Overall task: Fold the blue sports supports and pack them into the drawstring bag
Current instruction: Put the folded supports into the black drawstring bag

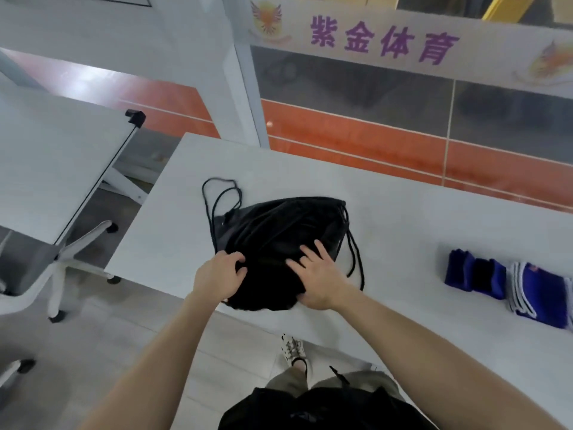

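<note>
A black drawstring bag (279, 231) lies on the white table (403, 218), its cords looping out at the far left and down the right side. My left hand (218, 279) pinches the bag's near left edge. On the near right part of the bag rests my right hand (316, 276), fingers spread and thumb tucked under the fabric. Blue sports supports lie folded at the table's right: two dark blue ones (474, 279) side by side, and one with white trim (541, 297) next to them. Both hands are well left of the supports.
A second white table (46, 169) and white chair legs on castors (68, 268) stand to the left. Behind the table runs a glass wall with an orange band (356, 135). My shoe (293, 349) shows below the table's near edge.
</note>
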{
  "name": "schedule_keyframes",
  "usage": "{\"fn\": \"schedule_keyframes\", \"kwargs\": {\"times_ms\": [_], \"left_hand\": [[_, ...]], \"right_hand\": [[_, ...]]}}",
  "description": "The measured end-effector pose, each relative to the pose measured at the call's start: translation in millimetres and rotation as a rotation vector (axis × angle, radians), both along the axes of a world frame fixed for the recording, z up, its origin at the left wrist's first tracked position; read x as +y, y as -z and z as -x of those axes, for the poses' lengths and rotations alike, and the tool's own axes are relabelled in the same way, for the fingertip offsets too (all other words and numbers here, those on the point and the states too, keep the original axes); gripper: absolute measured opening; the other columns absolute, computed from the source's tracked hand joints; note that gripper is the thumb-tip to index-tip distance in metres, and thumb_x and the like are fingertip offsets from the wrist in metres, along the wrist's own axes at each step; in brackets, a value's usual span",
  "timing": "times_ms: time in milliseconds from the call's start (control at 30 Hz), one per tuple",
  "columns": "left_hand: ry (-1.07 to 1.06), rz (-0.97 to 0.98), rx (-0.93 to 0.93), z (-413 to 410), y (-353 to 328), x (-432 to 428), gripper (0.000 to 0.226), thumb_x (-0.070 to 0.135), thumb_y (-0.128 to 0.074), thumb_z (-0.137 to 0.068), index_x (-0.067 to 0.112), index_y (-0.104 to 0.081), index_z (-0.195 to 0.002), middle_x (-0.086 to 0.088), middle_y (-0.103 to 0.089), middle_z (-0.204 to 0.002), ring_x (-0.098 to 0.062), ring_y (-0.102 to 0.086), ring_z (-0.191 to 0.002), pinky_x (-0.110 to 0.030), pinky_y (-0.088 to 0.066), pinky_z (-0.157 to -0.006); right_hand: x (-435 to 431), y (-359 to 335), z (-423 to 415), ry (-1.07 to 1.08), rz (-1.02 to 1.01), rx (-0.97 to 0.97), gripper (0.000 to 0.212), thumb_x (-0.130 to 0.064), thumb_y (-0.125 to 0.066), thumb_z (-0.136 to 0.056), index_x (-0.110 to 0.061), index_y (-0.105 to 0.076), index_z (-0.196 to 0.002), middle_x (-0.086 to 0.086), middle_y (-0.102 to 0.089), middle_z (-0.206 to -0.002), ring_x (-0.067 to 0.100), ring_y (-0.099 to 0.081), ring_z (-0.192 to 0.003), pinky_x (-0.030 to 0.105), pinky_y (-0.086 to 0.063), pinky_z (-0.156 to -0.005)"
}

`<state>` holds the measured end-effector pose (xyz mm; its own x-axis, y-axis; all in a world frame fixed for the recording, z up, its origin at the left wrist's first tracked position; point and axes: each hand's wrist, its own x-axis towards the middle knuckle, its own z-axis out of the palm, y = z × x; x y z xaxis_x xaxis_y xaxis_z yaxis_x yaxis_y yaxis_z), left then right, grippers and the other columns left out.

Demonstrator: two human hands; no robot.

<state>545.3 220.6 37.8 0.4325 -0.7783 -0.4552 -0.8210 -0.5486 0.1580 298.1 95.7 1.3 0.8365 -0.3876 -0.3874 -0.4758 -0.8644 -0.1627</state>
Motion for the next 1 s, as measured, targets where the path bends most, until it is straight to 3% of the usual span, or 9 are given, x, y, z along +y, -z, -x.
{"fn": "schedule_keyframes", "kwargs": {"times_ms": [133,200,300,367,533,633,733,867,1000], "left_hand": [[0.199,0.182,-0.136,9,-10,-32,0.033,0.052,-0.067,-0.102,0.032,-0.076,-0.126,0.001,-0.055,-0.122,-0.025,-0.061,-0.116,-0.044,-0.054,-0.099],[0.305,0.177,-0.067,24,-8,-51,0.044,0.053,-0.069,-0.100,0.034,-0.070,-0.139,-0.004,-0.050,-0.145,-0.030,-0.051,-0.139,-0.052,-0.048,-0.113],[0.322,0.042,0.144,57,-5,-74,0.063,0.057,-0.066,-0.103,0.036,-0.049,-0.160,-0.009,-0.018,-0.179,-0.034,-0.036,-0.161,-0.056,-0.046,-0.122],[0.286,-0.042,0.220,77,-3,-82,0.072,0.056,-0.066,-0.104,0.034,-0.039,-0.167,-0.010,-0.011,-0.182,-0.037,-0.049,-0.153,-0.051,-0.047,-0.120],[0.241,-0.132,0.207,132,-7,-99,0.074,0.053,-0.065,-0.105,0.030,-0.035,-0.168,-0.012,-0.030,-0.173,-0.043,-0.060,-0.138,-0.052,-0.053,-0.112],[0.218,-0.105,0.122,153,-13,-110,0.064,0.049,-0.065,-0.105,0.022,-0.047,-0.160,-0.014,-0.036,-0.166,-0.040,-0.061,-0.135,-0.050,-0.056,-0.108],[0.204,0.095,-0.046,176,-18,-133,0.050,0.042,-0.068,-0.104,0.017,-0.062,-0.146,-0.012,-0.047,-0.152,-0.035,-0.060,-0.132,-0.050,-0.055,-0.109],[0.247,0.260,-0.066,226,-24,-176,0.041,0.036,-0.070,-0.101,0.016,-0.068,-0.136,-0.008,-0.058,-0.135,-0.033,-0.065,-0.120,-0.048,-0.056,-0.103],[0.352,0.265,0.008,295,-27,-208,0.030,0.038,-0.069,-0.100,0.018,-0.072,-0.123,-0.006,-0.065,-0.121,-0.031,-0.070,-0.106,-0.045,-0.060,-0.086]], "right_hand": [[-23,2,45,0.102,-0.006,0.104,0.079,-0.061,-0.068,-0.086,-0.013,-0.060,-0.149,0.010,-0.061,-0.152,0.035,-0.027,-0.165,0.058,0.008,-0.137],[-32,-2,68,0.150,0.007,0.144,0.073,-0.056,-0.070,-0.086,-0.012,-0.065,-0.144,0.008,-0.063,-0.151,0.033,-0.026,-0.166,0.058,0.004,-0.137],[-44,-12,101,0.210,0.038,0.179,0.065,-0.045,-0.071,-0.087,-0.012,-0.066,-0.143,0.008,-0.062,-0.153,0.032,-0.024,-0.166,0.057,0.001,-0.137],[-50,-15,119,0.245,0.054,0.171,0.057,-0.038,-0.069,-0.090,-0.011,-0.068,-0.140,0.009,-0.064,-0.151,0.034,-0.028,-0.165,0.057,-0.001,-0.138],[-65,-25,173,0.259,0.062,0.172,0.051,-0.026,-0.066,-0.095,-0.013,-0.063,-0.145,0.009,-0.062,-0.152,0.035,-0.027,-0.165,0.059,-0.001,-0.137],[-68,-42,194,0.265,0.014,0.128,0.059,-0.012,-0.064,-0.096,-0.014,-0.055,-0.154,0.009,-0.051,-0.161,0.031,-0.021,-0.167,0.060,-0.004,-0.137],[-70,-55,222,0.327,-0.043,-0.100,0.062,0.001,-0.058,-0.092,-0.014,-0.060,-0.152,0.006,-0.056,-0.156,0.027,-0.040,-0.158,0.051,-0.021,-0.135],[-83,-57,273,0.580,-0.058,-0.274,0.047,0.005,-0.056,-0.090,-0.014,-0.072,-0.130,0.003,-0.069,-0.129,0.027,-0.064,-0.125,0.041,-0.055,-0.103],[-112,-44,333,0.802,-0.038,-0.190,0.039,0.002,-0.056,-0.094,-0.013,-0.068,-0.128,0.005,-0.068,-0.126,0.030,-0.063,-0.120,0.042,-0.056,-0.094]]}}
